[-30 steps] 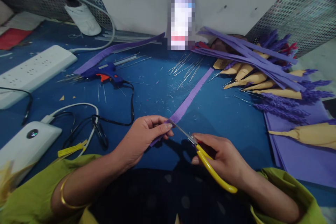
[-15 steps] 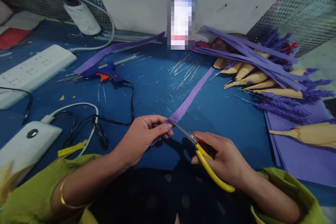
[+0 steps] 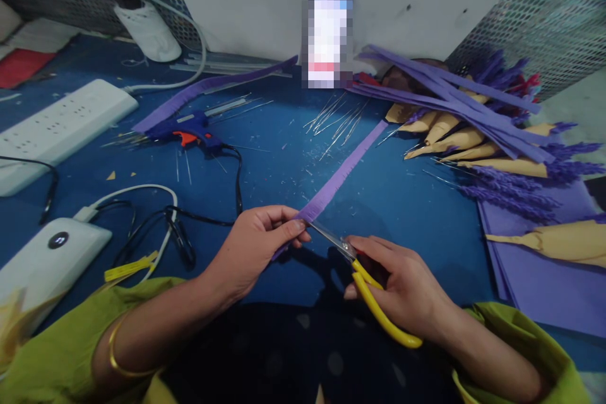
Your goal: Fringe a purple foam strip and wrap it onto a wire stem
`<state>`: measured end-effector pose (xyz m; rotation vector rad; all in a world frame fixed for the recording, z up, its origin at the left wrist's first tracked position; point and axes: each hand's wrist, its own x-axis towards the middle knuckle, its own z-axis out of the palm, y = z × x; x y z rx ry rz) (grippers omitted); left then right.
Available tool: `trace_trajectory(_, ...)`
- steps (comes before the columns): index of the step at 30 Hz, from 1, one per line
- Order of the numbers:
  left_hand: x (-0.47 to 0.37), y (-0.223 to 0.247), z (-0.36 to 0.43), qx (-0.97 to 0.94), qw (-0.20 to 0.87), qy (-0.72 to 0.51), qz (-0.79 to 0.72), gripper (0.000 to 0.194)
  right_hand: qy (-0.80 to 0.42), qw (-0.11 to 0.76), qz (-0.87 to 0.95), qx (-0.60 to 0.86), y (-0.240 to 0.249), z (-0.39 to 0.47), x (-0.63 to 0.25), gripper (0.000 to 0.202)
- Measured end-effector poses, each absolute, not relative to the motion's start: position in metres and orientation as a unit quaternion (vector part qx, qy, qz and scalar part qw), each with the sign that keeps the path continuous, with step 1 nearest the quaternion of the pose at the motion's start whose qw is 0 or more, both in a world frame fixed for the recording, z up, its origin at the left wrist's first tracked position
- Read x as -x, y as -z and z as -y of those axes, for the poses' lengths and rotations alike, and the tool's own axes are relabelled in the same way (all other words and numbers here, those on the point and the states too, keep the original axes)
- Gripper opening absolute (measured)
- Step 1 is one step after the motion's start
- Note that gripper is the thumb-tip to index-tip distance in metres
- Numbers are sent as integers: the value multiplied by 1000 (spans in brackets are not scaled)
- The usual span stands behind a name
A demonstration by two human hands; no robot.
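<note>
Pinching a long, narrow purple paper-like strip (image 3: 338, 183) in your left hand (image 3: 265, 237), yellow-handled metal scissors (image 3: 386, 315) in your right hand (image 3: 400, 278).
Your left thumb and fingers are closed on the strip's near part, a short tail poking out below; the rest runs diagonally, forward and right, over the blue tabletop (image 3: 421, 221) toward the tan paper cones (image 3: 457, 139). Left hand is the nearer one, right on it; your right sits off to the right, curled round the handles. Blades point forward-left, roughly crosswise to the strip's long axis, tips at its near edge just beside your left fingertips. Can't tell if the tips are parted.
</note>
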<state>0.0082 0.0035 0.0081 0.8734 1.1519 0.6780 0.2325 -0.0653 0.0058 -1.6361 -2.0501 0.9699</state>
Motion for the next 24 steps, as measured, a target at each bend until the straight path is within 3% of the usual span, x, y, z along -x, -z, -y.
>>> trace_trajectory(24,-9,-8,-2,-407,700,-286,-512,11,-372,161,714,571,-6,66,-234,40)
